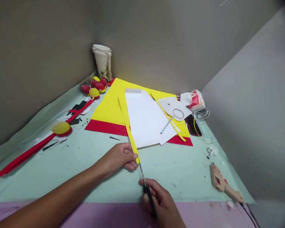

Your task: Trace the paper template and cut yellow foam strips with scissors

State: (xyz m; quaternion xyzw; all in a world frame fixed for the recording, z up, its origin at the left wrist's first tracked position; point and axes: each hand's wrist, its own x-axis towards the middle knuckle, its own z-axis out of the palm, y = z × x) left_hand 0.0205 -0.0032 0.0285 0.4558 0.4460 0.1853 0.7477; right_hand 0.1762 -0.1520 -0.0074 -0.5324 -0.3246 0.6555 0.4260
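yellow strip (pixel 127 125) running away, scissors (pixel 146 186) apparently aligned

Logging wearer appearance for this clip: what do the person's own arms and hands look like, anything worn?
Both are bare. The left hand and its forearm show no sleeve, watch, ring or glove. The right hand is bare too; only its wrist shows at the bottom edge, with no sleeve or jewellery visible. No markings can be seen on either.
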